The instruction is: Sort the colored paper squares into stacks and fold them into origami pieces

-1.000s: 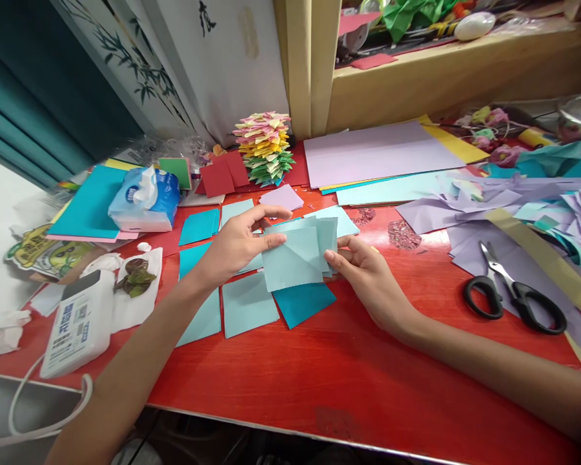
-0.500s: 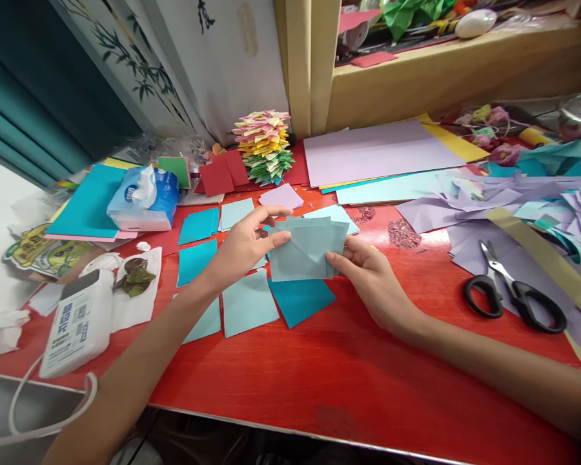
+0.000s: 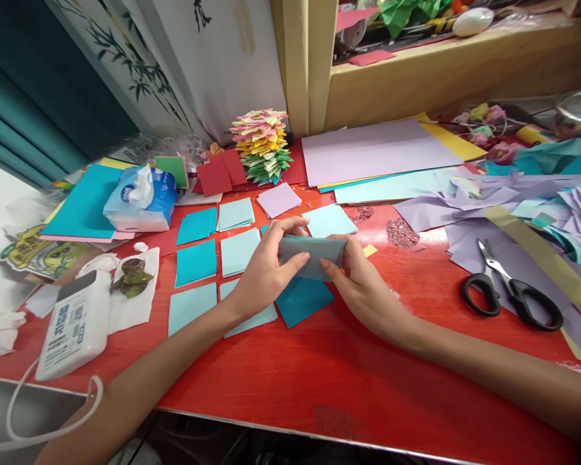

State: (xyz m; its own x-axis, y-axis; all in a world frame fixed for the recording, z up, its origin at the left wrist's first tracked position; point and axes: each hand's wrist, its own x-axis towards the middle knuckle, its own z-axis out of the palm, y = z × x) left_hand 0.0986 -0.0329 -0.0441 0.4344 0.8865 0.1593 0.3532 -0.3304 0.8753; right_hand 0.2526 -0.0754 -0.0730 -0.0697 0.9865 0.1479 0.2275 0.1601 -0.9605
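Note:
Between my two hands, above the red table, a small stack of pale blue paper pieces (image 3: 310, 255) is held upright with its edges nearly even. My left hand (image 3: 278, 261) grips the stack's left side, thumb in front and fingers behind. At the right side, my right hand (image 3: 363, 274) pinches it in the same way. Beneath and beside the hands lie stacks of paper squares, among them a teal one (image 3: 304, 302), a pale blue one (image 3: 239, 250) and a teal one at the left (image 3: 196, 263). A lilac stack (image 3: 279, 200) lies farther back.
Scissors (image 3: 489, 278) rest on lilac paper scraps (image 3: 527, 187) at the right. A tissue pack (image 3: 142, 200) and a white device with a cable (image 3: 75, 329) are at the left. Behind stand a folded-paper tower (image 3: 262, 148) and large lilac sheets (image 3: 377, 152).
The paper pieces, fanned out before, are now gathered into a more even stack. My left hand has moved right and closed round their left side; my right hand has moved slightly left.

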